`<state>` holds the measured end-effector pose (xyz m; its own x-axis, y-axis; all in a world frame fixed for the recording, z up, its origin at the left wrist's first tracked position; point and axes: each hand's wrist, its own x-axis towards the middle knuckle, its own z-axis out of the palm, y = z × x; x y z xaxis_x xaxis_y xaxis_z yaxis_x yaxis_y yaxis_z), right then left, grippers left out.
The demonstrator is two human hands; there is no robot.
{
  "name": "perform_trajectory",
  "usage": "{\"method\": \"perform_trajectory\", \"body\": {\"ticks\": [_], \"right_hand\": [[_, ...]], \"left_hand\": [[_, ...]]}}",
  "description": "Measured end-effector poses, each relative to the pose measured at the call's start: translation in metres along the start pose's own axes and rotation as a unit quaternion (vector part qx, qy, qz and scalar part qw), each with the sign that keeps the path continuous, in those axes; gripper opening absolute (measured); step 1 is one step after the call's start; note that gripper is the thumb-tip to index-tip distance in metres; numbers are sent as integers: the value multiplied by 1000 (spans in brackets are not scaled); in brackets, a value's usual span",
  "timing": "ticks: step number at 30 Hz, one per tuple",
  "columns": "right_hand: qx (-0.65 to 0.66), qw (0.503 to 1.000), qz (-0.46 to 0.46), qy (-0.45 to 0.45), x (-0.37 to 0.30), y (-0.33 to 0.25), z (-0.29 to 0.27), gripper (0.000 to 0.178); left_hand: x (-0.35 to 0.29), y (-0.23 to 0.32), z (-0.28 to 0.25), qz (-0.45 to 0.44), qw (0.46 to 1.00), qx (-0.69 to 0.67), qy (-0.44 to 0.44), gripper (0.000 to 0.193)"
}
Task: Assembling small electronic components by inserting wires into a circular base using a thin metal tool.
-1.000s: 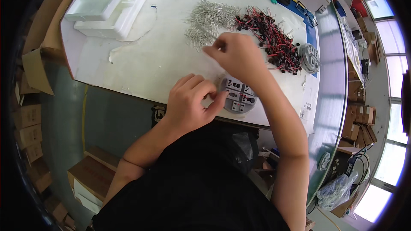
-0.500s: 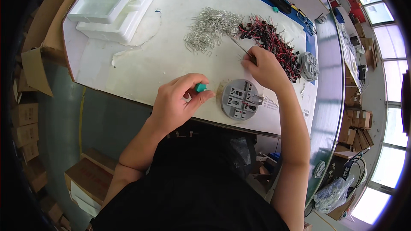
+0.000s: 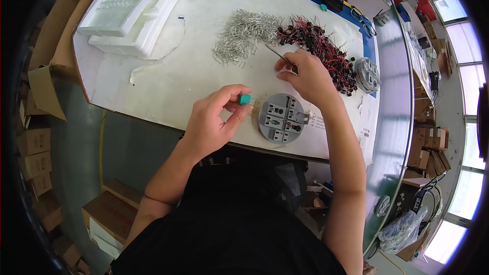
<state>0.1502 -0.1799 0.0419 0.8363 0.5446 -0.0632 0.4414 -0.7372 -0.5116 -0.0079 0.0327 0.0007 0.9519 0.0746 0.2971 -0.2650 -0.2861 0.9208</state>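
- A small green block [image 3: 245,100] is being pinched between the thumb and narrowed fingers of the left hand [image 3: 210,117], its thin metal prongs being turned toward the right.
- A thin metal tool [image 3: 276,53] is being gripped in the curled fingers of the right hand [image 3: 309,75], its tip being held near the pile of silver pins [image 3: 247,33].
- Right of the block, a round grey disc [image 3: 270,132] is being supported by the white table [image 3: 178,89], near its front edge.
- The pins are being bordered by red-wired black parts [image 3: 326,53].

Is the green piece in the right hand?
No, the left hand pinches the green piece; the right hand holds a thin tool.
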Motion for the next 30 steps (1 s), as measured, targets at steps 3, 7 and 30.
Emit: {"method": "perform_trajectory", "body": {"ticks": [3,7,30], "right_hand": [[-43,998,25,-23,-1,-4,-3,20],[-61,997,-39,22,-5,11,11,22],[221,959,172,40,-67,-5,-6,45]], "left_hand": [[0,1,-1,5,1000,12,-3,30],[2,4,-1,6,1000,21,-17,31],[18,0,51,112,991,64,-46,37]]}}
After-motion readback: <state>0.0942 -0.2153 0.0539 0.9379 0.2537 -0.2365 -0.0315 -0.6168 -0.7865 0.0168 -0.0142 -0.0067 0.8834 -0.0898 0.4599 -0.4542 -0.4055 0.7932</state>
